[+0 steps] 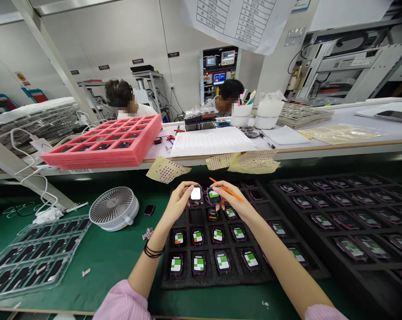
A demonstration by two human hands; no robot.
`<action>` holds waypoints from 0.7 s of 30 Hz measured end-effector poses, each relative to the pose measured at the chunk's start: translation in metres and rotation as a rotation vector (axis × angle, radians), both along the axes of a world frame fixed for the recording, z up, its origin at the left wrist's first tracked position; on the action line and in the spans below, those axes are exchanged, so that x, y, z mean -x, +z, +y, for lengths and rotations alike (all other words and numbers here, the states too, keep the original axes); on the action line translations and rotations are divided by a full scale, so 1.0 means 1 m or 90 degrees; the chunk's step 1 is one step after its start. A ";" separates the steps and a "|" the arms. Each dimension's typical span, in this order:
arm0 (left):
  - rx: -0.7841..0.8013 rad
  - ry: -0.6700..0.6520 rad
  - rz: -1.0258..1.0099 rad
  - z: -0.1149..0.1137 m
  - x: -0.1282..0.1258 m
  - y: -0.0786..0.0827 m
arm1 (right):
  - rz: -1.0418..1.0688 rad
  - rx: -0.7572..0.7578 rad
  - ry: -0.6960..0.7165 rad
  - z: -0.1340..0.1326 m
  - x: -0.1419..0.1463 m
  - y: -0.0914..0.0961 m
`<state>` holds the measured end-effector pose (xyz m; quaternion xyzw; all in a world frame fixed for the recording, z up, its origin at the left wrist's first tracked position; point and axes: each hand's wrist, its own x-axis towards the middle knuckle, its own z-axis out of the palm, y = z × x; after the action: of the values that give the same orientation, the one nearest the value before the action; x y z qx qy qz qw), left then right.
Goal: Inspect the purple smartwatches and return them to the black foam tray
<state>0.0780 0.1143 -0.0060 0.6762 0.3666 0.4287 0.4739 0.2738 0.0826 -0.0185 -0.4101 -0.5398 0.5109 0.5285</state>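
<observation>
My left hand (180,201) pinches a small watch body with a bright white screen (196,194). Beside it, my right hand (228,199) grips a second watch body with a green-labelled screen (213,196) and also carries a thin orange stick (226,189) between its fingers. Both hands hover over the far end of a black foam tray (187,279) whose pockets hold several watch bodies with green and red stickers (217,234).
More black trays of watches (347,222) lie to the right. A small white fan (114,208) and a clear plastic tray (34,253) sit on the green mat at left. A pink tray stack (110,142), papers and two seated people are beyond the raised shelf.
</observation>
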 end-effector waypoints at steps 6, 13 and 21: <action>0.011 0.000 0.006 0.001 0.000 -0.002 | -0.036 -0.008 0.038 -0.002 -0.003 0.001; 0.024 -0.056 -0.006 0.001 0.001 -0.005 | -0.031 -0.015 0.035 0.000 -0.003 -0.001; 0.012 -0.028 0.007 0.003 0.001 -0.006 | -0.036 -0.001 0.017 0.001 -0.003 -0.002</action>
<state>0.0772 0.1174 -0.0121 0.6819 0.3579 0.4111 0.4877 0.2771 0.0835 -0.0200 -0.4163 -0.5606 0.5058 0.5065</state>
